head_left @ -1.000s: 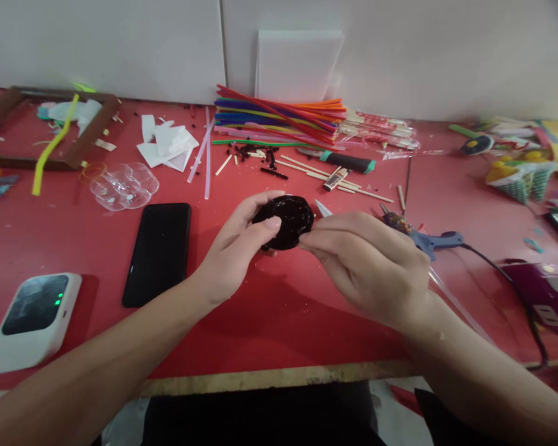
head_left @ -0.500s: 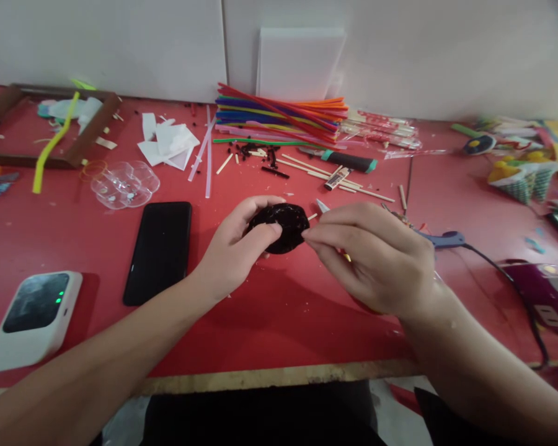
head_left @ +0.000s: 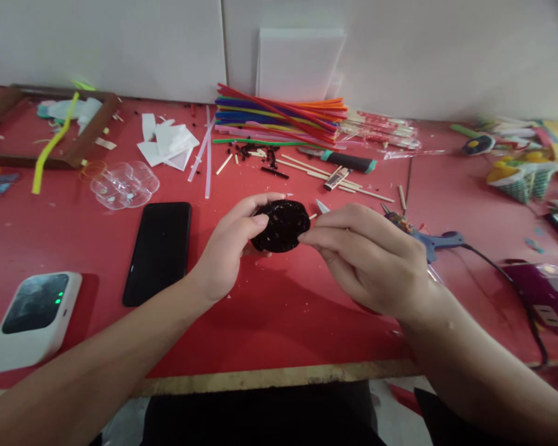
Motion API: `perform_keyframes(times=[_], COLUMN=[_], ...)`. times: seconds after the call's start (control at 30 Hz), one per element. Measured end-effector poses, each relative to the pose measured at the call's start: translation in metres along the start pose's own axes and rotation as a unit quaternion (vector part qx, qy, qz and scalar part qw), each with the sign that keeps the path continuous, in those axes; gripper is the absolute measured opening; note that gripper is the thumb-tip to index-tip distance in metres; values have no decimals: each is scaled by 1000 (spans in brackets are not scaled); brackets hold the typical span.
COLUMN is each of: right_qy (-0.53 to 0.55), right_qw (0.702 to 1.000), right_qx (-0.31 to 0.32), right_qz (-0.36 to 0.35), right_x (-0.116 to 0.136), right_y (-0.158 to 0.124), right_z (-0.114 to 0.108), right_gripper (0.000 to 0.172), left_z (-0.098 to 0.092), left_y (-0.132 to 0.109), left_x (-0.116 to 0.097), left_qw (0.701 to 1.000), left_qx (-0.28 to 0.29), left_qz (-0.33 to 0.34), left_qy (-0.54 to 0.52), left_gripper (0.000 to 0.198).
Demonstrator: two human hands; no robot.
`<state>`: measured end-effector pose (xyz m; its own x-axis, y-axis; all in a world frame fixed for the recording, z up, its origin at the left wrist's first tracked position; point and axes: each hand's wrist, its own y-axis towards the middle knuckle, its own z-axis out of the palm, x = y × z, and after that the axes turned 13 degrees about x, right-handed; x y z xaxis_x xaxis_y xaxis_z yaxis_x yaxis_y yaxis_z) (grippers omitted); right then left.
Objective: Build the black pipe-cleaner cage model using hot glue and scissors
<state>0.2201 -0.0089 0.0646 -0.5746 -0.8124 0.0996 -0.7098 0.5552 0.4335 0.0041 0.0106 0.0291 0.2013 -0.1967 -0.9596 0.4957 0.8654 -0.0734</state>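
Observation:
My left hand [head_left: 230, 248] is closed round the left side of a black, shiny round disc [head_left: 286, 226], thumb on top and fingers behind. What the disc is made of is too dark to tell. At its right edge, the thumb and forefinger of my right hand [head_left: 369, 257] are pinched together on the rim. A pointed pale metal tip [head_left: 322, 207] shows just beyond my right fingers, with the rest hidden. The disc is held above the red table [head_left: 260, 328].
A glue gun [head_left: 439, 241] with a cord lies right of my right hand. A phone [head_left: 160, 254] and a white device [head_left: 35, 319] lie left. Farther back are pipe cleaners [head_left: 279, 118], a utility knife [head_left: 348, 161], thin sticks [head_left: 323, 175], and a clear plastic tray [head_left: 125, 184].
My left thumb has slid left toward the disc's edge, baring more of its face. My right fingertips have shifted slightly left and down onto the rim.

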Motion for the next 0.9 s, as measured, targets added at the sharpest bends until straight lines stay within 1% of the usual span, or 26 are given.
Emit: perform_keyframes(times=[0.2,0.33,0.47,0.57,0.7,0.9], right_qy=[3,8,19,23,34,10], right_qw=[1000,1000,1000,999,999,999], right_qx=[7,-8,-14,-9,0,28], right_qz=[-19,-20,-17,-24,-40,-35], right_x=[-2,-3,-1,-1,-1,2], right_y=[-2,-2,-1,-1,-2,-1], right_z=[0,0,-1,-1,-1,-5], right_gripper=[28,24,25,21,19,16], left_z=[1,1,0,1,2,1], left_y=[1,2,1,0,-1,3], left_x=[3,3,0,-3,-7,-7], left_qw=[999,999,1000,1000,999,997], left_qx=[7,8,14,18,28,41], left_qz=[30,40,18,7,-8,-10], left_qy=[28,31,18,16,40,67], left_gripper=[34,32,35,35,36,34])
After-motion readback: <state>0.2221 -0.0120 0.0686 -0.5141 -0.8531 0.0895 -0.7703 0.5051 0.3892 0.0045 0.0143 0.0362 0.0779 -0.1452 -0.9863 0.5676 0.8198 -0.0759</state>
